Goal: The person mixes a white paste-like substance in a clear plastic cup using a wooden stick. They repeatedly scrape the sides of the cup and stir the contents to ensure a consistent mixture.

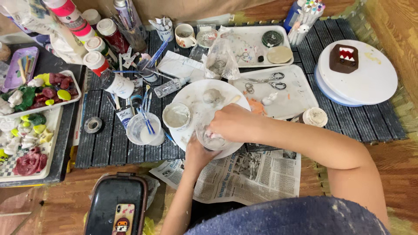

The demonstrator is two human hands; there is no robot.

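Observation:
My left hand (197,153) grips a clear plastic cup (212,140) from below, at the near edge of a round white plate (196,93). Over the cup's mouth, my right hand (233,124) is closed on a thin wooden stick (233,100) that reaches down into the cup. The cup holds a pale, whitish mix. A lump of grey clay (213,95) lies on the plate behind my hands. A small white pot (176,115) of pale paste sits on the plate's left side.
A water cup with brushes (143,127) stands left of the plate. Trays with scissors (265,82), paint bottles (96,61) and painted clay pieces (39,93) surround it. A white turntable (361,78) carrying a brown figure stands at right. Newspaper (244,174) and a phone (123,216) lie nearby.

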